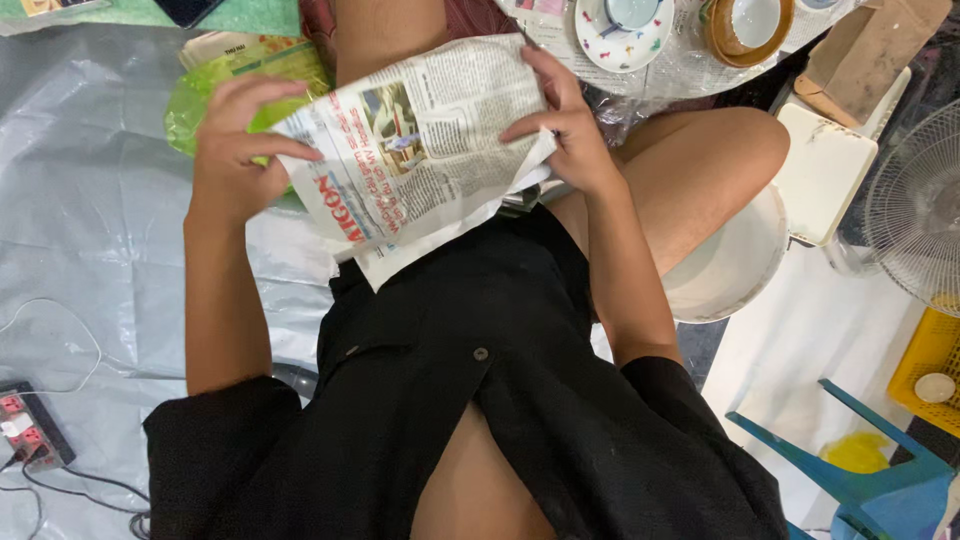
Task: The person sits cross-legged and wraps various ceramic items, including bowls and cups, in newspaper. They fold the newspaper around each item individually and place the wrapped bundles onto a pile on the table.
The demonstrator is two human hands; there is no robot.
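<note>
Both of my hands hold a bundle of newspaper (420, 150) above my lap. My left hand (235, 140) grips its left edge, fingers curled over the paper. My right hand (560, 125) presses on the right side with fingers folded over the sheet. What the newspaper wraps is hidden. Under the paper's left edge lies a green plastic bag (215, 85) on the floor.
A patterned plate (620, 40) and a brown-rimmed bowl (750, 28) sit at the top. A white basin (735, 265) is under my right knee, a white fan (915, 205) and yellow crate (930, 365) at right, a blue stool (870, 480) lower right, a power strip (30, 425) on the grey sheet.
</note>
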